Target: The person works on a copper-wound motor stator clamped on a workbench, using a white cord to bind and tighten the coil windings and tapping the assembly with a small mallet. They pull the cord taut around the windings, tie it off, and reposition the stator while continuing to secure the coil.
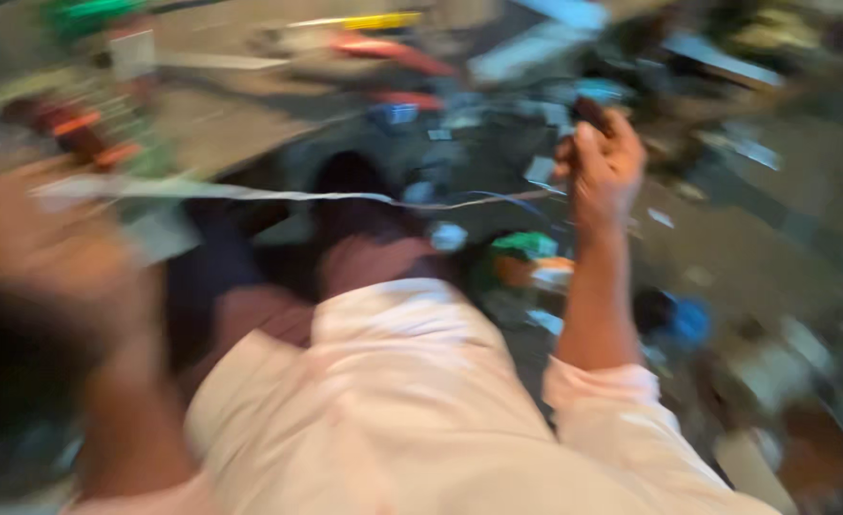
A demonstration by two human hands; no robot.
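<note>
Wire [278, 195], thin and pale, runs pretty much straight across the middle of the head view, stretched between both hands. On one end it leads toward the right hand [601, 167], which is raised up with the forearm nearly vertical and the fingers curled shut. There's also a small dark object [590, 112] poking out the top of that fist, too blurry to say what it is. The other end of the wire heads to the left hand [30, 238], which is way over at the left edge and so smeared by motion that I honestly can't tell if it's gripping or open. That arm is bent up close to the camera. Below the wire you see the person's pale pink shirt [421, 401]. Colourful clutter [536, 257] sits on the grey floor [755, 248] all around, just under and beside the right forearm.
</note>
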